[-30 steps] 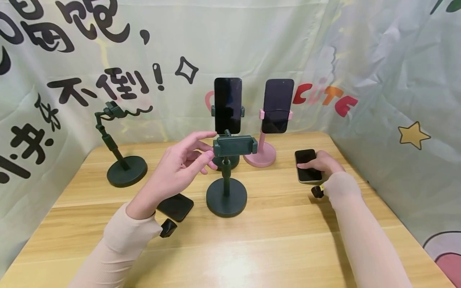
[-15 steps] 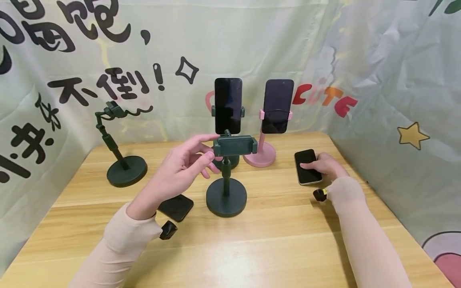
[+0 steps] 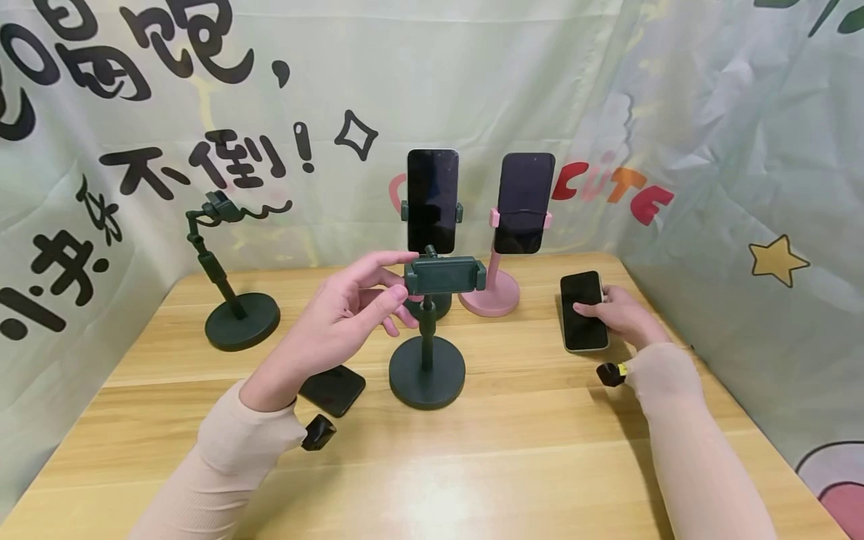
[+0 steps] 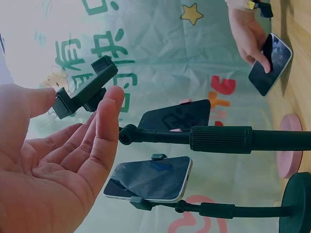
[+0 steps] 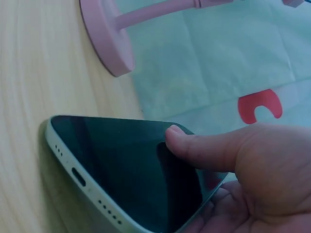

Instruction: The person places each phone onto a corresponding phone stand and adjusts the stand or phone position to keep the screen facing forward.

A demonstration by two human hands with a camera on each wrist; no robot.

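My right hand holds a black-screened smartphone at the right of the table, thumb on the screen and fingers beneath its edge. In the right wrist view, the phone tilts up over the wood, its port end toward the camera. My left hand is at the left end of a dark green phone stand, fingers loosely spread; index fingertip and thumb are right at its clamp. The left wrist view shows this bare clamp tilted beside the fingers.
Behind stand a green stand holding a phone and a pink stand holding another phone. A folded green stand is at back left. One more phone lies by my left wrist, on the wooden table.
My right hand has shifted slightly right and toward me, and the phone in it now tilts up from the table. The left hand stays at the clamp; the view has shifted a little.
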